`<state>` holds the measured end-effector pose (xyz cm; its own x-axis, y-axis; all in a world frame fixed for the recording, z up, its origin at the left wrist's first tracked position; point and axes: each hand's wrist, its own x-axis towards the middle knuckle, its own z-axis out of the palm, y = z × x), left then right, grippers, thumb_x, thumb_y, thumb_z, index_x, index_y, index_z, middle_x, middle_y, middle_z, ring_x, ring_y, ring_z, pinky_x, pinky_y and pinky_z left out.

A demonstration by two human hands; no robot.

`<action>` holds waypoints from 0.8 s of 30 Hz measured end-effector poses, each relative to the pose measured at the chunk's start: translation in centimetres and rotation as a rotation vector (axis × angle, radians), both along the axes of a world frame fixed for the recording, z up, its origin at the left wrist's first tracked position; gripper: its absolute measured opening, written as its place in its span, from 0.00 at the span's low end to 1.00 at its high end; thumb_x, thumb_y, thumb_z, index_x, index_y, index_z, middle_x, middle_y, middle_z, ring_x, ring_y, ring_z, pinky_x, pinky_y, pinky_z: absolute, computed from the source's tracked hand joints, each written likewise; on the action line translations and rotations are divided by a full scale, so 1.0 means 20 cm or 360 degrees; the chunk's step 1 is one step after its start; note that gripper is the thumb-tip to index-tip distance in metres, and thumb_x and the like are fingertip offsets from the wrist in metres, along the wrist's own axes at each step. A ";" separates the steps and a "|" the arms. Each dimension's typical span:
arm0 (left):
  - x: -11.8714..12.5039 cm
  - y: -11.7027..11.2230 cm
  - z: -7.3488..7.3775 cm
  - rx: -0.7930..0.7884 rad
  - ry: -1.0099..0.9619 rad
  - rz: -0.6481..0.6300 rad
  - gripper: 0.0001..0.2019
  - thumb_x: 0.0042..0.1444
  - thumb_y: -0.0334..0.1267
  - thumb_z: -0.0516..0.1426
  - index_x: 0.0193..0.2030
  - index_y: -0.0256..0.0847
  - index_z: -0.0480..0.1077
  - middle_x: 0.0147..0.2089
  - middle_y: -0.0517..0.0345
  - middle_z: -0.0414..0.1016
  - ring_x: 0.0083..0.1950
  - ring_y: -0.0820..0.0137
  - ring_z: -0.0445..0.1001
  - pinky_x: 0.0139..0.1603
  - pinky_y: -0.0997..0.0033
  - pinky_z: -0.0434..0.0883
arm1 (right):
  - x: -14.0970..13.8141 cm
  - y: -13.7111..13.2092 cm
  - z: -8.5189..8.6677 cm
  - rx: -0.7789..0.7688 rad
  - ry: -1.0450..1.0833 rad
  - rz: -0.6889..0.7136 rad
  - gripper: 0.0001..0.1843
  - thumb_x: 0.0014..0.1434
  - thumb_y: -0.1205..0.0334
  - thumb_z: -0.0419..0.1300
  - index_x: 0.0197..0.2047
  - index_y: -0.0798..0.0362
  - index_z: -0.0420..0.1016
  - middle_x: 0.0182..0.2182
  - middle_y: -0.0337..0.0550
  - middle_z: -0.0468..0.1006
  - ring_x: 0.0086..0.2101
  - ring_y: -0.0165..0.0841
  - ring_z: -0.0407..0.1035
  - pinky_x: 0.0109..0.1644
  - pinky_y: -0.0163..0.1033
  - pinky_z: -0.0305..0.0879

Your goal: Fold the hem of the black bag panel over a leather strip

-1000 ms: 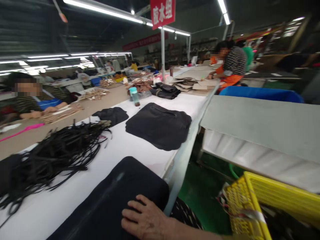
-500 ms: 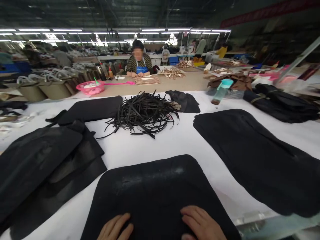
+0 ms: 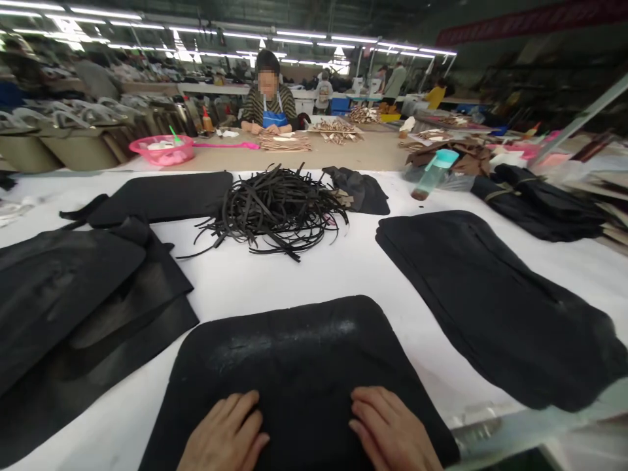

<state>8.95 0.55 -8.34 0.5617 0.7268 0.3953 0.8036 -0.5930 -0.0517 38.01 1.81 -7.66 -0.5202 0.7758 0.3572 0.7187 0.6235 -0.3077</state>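
A black fabric panel with rounded corners (image 3: 299, 360) lies flat on the white table (image 3: 343, 268) right in front of me. My left hand (image 3: 223, 435) rests palm down on its near left part, fingers stretched out flat. My right hand (image 3: 390, 432) lies flat on its near right part, fingers also extended. Neither hand holds anything. The wrists are cut off by the bottom edge of the view.
A stack of black panels (image 3: 73, 301) lies at the left, another (image 3: 495, 301) at the right. A heap of black straps (image 3: 275, 209) sits mid-table, a teal-capped bottle (image 3: 434, 173) behind. A person in a striped top (image 3: 269, 104) works at the far table by a pink basin (image 3: 164, 150).
The view swung from the right back to the table front. My left hand came into view, and both hands slid slightly further up onto the black panel.
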 end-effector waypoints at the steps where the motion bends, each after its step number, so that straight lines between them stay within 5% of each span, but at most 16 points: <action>1: -0.01 0.01 0.03 -0.0060 -0.0060 0.0041 0.13 0.63 0.40 0.46 0.38 0.44 0.71 0.42 0.59 0.75 0.40 0.70 0.73 0.40 0.72 0.72 | -0.01 0.03 0.03 0.0009 -0.0007 0.0018 0.09 0.59 0.70 0.50 0.41 0.52 0.68 0.37 0.45 0.75 0.35 0.36 0.70 0.37 0.39 0.71; 9: -0.21 0.33 0.13 -0.0903 -0.0248 0.0622 0.11 0.58 0.29 0.49 0.45 0.40 0.68 0.49 0.54 0.70 0.51 0.64 0.67 0.54 0.61 0.66 | -0.20 0.47 0.13 -0.0308 -0.0270 -0.0043 0.10 0.60 0.69 0.52 0.44 0.53 0.70 0.46 0.47 0.71 0.43 0.40 0.66 0.47 0.48 0.67; 12: -0.26 0.44 0.10 -0.0947 -0.0260 0.0623 0.14 0.57 0.27 0.50 0.49 0.38 0.66 0.52 0.51 0.67 0.54 0.62 0.63 0.57 0.59 0.62 | -0.26 0.64 0.12 -0.0399 -0.0419 -0.0033 0.14 0.59 0.71 0.54 0.48 0.54 0.69 0.49 0.47 0.69 0.46 0.41 0.63 0.51 0.49 0.63; 17: -0.28 0.52 0.03 -0.1001 -0.0291 0.0629 0.11 0.58 0.34 0.52 0.47 0.38 0.65 0.45 0.52 0.66 0.47 0.62 0.62 0.50 0.60 0.63 | -0.33 0.78 0.09 -0.0542 -0.0434 0.0061 0.16 0.59 0.64 0.58 0.51 0.52 0.67 0.47 0.46 0.69 0.45 0.39 0.63 0.50 0.45 0.62; 24: -0.27 0.58 0.00 -0.1104 -0.0331 0.0663 0.05 0.59 0.35 0.51 0.33 0.38 0.64 0.36 0.55 0.65 0.42 0.63 0.62 0.42 0.64 0.62 | -0.39 0.82 0.05 -0.0677 -0.0475 0.0037 0.04 0.56 0.64 0.62 0.33 0.52 0.70 0.29 0.38 0.71 0.36 0.35 0.63 0.41 0.40 0.59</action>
